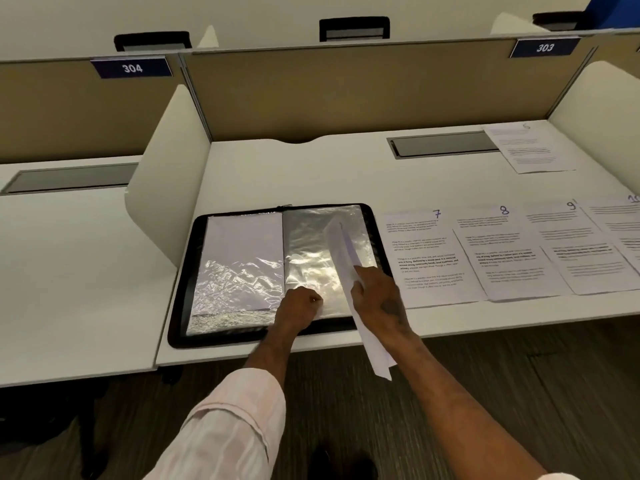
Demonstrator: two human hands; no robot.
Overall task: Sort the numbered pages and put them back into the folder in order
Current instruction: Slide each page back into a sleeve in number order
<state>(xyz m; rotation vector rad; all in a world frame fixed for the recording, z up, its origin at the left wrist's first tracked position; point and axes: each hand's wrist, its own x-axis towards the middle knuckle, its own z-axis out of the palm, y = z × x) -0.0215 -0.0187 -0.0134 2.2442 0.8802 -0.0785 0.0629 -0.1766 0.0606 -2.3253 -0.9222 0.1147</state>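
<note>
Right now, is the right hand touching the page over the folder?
Touching. Head view: the right hand grips the curled page over the folder, no gap visible.

Legible: sign 304 (pixel 132 68), sign 303 (pixel 544 47) — page 7 (pixel 429 258), page 8 (pixel 498 251), page 9 (pixel 568 242), perhaps page 10 (pixel 620 226).

Left hand (pixel 300 304) pinches a sleeve (pixel 308 237); right hand (pixel 378 293)'s grip holds a page (pixel 374 351).

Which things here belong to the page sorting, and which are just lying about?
Job: folder, sleeve (left hand pinches it), held page (right hand grips it), page 7, page 8, page 9, page 10, far page.
Lying about: sign 304, sign 303, desk hatch, chair backs.
</note>
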